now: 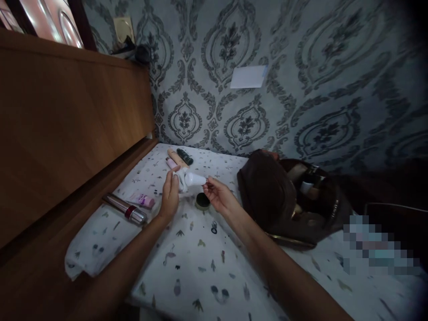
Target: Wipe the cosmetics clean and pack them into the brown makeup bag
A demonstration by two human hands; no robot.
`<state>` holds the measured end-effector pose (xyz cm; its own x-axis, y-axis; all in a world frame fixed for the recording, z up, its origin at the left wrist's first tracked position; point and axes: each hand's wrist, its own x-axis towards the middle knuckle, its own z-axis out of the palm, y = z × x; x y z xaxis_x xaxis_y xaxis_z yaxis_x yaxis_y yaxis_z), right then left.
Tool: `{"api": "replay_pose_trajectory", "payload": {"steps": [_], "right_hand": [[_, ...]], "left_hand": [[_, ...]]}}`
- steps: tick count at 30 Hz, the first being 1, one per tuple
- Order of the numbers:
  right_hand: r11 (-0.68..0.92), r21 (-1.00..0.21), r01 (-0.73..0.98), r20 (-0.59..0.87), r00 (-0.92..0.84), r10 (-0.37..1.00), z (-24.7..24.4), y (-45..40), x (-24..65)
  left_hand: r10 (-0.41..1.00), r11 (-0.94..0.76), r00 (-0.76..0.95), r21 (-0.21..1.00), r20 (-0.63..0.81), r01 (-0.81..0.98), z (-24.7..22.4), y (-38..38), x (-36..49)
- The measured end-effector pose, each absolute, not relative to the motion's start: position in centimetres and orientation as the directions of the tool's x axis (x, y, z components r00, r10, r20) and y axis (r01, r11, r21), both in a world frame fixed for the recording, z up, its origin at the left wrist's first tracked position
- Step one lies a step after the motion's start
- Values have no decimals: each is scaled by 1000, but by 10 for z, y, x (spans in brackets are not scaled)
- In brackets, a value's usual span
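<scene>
A white bottle-shaped object [195, 179] lies almost level between my two hands above the patterned cloth. My right hand [219, 195] pinches its narrow right end. Crumpled white material, perhaps a wipe or tissue, [182, 180] is in my left hand [170, 195] and touches the object's wide left end. Just below the hands sits a round dark-topped jar [202, 201]. Behind my left hand lie a dark green tube [185, 157], a peach-coloured tube [176, 157] and a small pink item [170, 163].
A brown open bag [267, 191] with cosmetics inside stands at the right. A pink-and-white tube [144, 200] and a metallic cylinder [125, 209] lie at the left, beside a wooden panel [73, 111]. Patterned wallpaper [214, 80] covers the wall behind.
</scene>
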<state>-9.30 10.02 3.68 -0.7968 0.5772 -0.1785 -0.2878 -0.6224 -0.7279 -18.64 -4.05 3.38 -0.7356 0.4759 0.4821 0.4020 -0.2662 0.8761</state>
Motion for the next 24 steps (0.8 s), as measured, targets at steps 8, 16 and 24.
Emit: {"api": "replay_pose_trajectory", "payload": {"steps": [8, 16, 24], "right_hand": [[-268, -875, -404, 137, -737, 662, 38, 82, -84], [35, -921, -388, 347, -774, 529, 48, 84, -74], [-26, -923, -385, 326, -814, 481, 50, 88, -69]], "left_hand": [[616, -95, -538, 732, 576, 675, 39, -47, -179], [693, -160, -721, 977, 10, -140, 46, -37, -183], [693, -144, -721, 983, 20, -111, 45, -39, -190]]}}
